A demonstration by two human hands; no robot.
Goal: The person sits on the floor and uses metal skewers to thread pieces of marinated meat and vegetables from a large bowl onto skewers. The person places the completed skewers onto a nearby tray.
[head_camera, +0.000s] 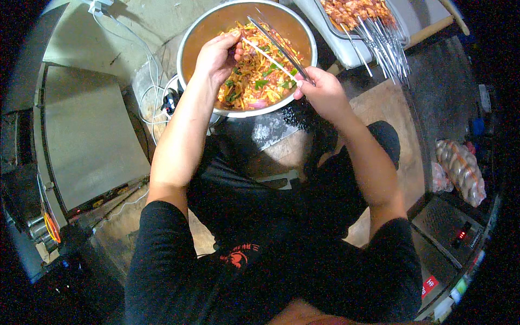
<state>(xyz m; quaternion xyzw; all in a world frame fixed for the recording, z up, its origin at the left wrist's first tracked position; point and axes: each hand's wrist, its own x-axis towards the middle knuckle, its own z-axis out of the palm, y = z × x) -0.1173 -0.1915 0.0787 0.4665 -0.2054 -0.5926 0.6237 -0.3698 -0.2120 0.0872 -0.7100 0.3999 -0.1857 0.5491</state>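
My left hand [219, 55] is over the left part of a large metal bowl [203, 28], fingers pinched at the far tip of one bright metal skewer [268, 57]. Whether a piece of meat is also between those fingers is hidden. My right hand [323, 89], at the bowl's right rim, grips the near end of that skewer together with several darker metal skewers [280, 42] that point up and left across the bowl. Inside the bowl lies a mix of marinated meat pieces [243, 91] with onion, yellow shreds and green pepper or leaf pieces.
At the upper right, a clear tray [337, 30] holds meat threaded on skewers [380, 48], their bare ends jutting over its edge. White cables [152, 69] run left of the bowl. A grey-topped cabinet [89, 138] stands left; a bagged bundle [461, 170] and a device with red digits [451, 231] lie right.
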